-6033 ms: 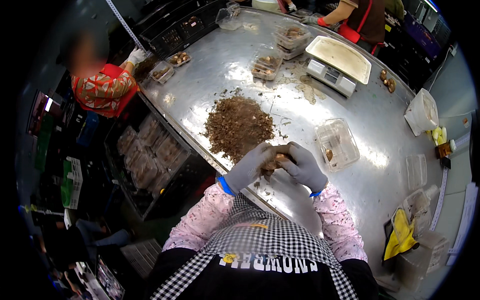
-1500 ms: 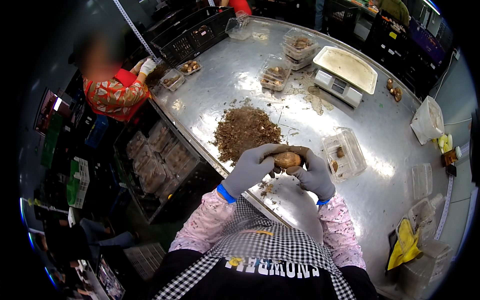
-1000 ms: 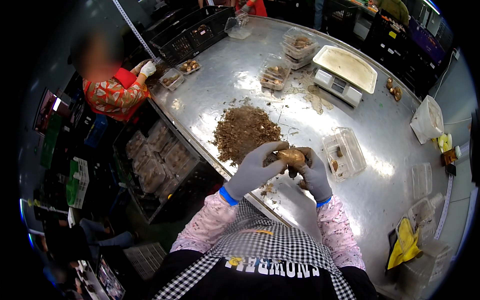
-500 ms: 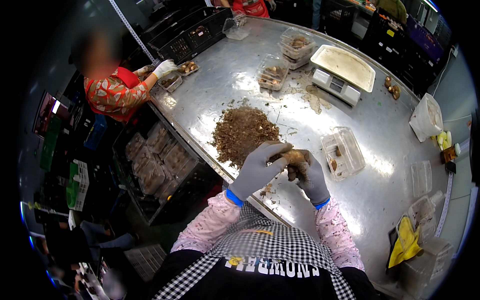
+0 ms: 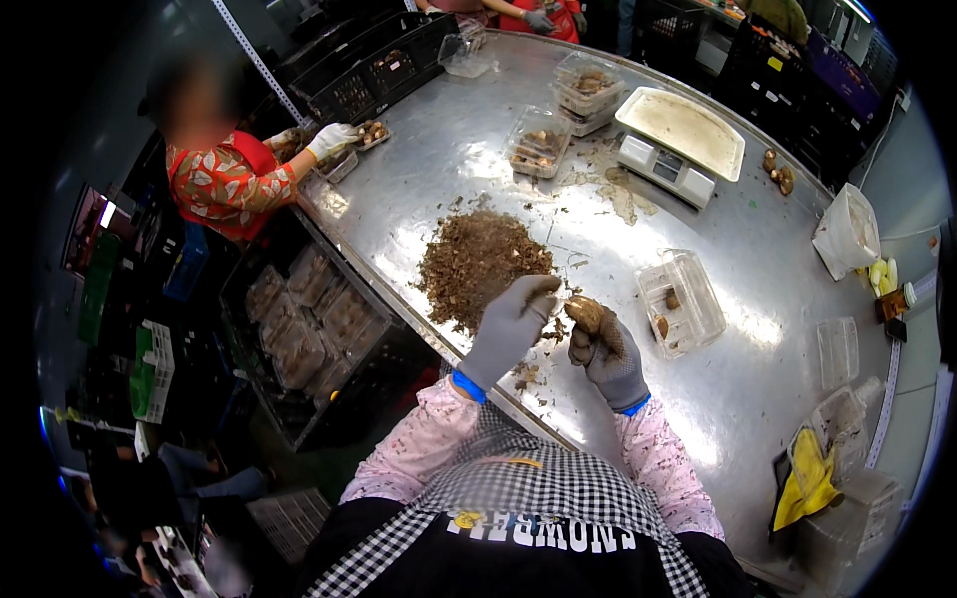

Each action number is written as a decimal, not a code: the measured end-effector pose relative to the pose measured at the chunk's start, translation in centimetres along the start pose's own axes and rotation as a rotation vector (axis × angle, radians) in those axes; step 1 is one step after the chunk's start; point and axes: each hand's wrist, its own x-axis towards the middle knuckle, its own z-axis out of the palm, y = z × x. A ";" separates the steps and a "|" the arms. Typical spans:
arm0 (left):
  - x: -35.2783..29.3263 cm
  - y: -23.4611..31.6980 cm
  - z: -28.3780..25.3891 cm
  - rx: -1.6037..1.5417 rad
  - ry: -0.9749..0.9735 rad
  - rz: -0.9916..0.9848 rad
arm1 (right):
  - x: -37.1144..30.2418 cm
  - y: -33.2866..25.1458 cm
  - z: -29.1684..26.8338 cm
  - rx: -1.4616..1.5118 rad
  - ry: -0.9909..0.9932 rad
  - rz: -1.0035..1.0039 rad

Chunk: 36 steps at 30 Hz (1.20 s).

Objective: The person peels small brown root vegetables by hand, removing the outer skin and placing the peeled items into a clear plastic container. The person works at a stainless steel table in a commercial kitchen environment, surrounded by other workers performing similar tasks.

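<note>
**Brown tuber (image 5: 586, 314) in the right hand (image 5: 615, 365), left hand (image 5: 506, 334) just off it**

Metal table (image 5: 753, 254), broad, takes up most of the view; shiny, with glare patches and a dirty smear beside the scale. Co-worker at the far left, patterned sleeve (image 5: 224, 189), white-gloved hand (image 5: 332, 140) over small trays at the table edge.

Black crate (image 5: 374, 384) below the table's left edge, packed with clear lidded boxes (image 5: 297, 349). Scale (image 5: 663, 167) on the far side, pale pan on top, some dirt in it. Heap of brown flaky scraps (image 5: 478, 257) left of centre, just beyond the left hand. Open clear container (image 5: 700, 299) to the right of the hands, near the right one. Filled clear box (image 5: 538, 149) left of the scale, a stack of others (image 5: 588, 92) just behind it.

Both hands grey-gloved, above the table's near edge. Right fingers closed round the tuber's lower part, its upper end sticking out toward the left hand. Left fingers bent, tips near the tuber but apart from it; cannot tell how far open, or whether a scrap is pinched between them.

Two small brown pieces (image 5: 672, 299) in the open container. Crumbs (image 5: 526, 376) on the table below the hands.
</note>
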 end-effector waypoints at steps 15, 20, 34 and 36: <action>2.7 -5.9 -4.2 0.489 0.063 -0.178 | -0.5 -3.2 -11.5 -1.527 0.523 -0.115; 2.3 -5.5 -2.9 0.951 0.205 0.287 | -1.2 -3.5 -10.5 -1.614 0.322 -0.134; 0.6 -6.9 1.1 0.425 -0.284 -0.105 | -2.5 -0.5 -5.1 -0.906 -0.116 0.138; 0.0 -4.3 1.1 0.091 -0.436 -0.483 | -1.0 -1.9 -3.4 -0.843 -0.137 -0.033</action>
